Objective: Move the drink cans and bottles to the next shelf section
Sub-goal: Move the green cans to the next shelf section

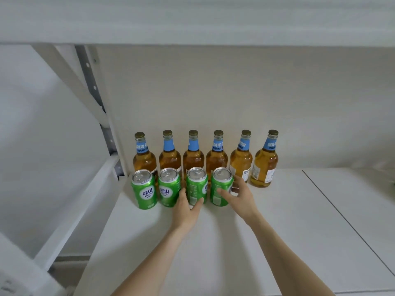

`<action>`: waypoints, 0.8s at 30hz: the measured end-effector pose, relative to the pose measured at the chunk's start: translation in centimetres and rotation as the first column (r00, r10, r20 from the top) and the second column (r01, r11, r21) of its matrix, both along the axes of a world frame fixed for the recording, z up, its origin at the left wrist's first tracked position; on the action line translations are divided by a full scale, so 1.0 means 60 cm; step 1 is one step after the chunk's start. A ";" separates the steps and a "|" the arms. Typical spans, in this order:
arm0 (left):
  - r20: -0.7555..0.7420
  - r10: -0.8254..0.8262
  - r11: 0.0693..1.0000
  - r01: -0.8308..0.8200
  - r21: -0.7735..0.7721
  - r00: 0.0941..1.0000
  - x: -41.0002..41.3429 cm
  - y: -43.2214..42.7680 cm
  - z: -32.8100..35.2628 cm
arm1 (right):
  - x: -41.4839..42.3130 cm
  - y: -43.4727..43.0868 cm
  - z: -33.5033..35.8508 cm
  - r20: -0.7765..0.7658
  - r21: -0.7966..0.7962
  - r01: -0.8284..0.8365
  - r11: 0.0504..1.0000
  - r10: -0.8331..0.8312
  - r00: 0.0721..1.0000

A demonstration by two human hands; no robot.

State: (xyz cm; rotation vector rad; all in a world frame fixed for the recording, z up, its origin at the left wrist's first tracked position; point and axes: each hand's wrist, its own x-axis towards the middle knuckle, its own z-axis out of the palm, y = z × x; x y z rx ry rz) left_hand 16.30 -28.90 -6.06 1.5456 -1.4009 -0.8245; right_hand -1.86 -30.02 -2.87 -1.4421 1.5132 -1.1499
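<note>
Several green cans stand in a front row on the white shelf [235, 242]. Behind them, several amber bottles with blue neck labels line the back wall, from the leftmost bottle [143, 155] to the rightmost bottle [265, 165]. My left hand [187, 205] grips the third can [196, 184] low down, thumb on its front and fingers reaching between it and the second can [169, 186]. My right hand [240, 196] grips the fourth can [221, 185], thumb across its front and fingers round its right side. The first can [143, 189] stands free at the left.
A white upright post with a grey perforated rail [94, 88] bounds the section on the left. A seam [342, 216] splits the shelf board, with bare white surface to its right. Another shelf [192, 22] hangs overhead.
</note>
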 end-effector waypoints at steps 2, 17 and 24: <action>-0.029 0.020 1.000 -0.020 0.007 0.999 -0.003 -0.013 -0.005 | -0.002 -0.017 -0.001 0.063 0.016 -0.031 0.999 0.030 0.998; -0.230 -0.029 0.999 0.039 0.037 0.973 0.006 -0.008 0.001 | -0.022 -0.003 0.000 0.265 0.080 -0.088 0.993 0.064 0.962; -0.266 -0.020 0.990 0.055 0.126 0.964 0.032 0.062 0.006 | -0.014 0.075 0.019 0.340 0.195 -0.022 0.981 -0.046 0.939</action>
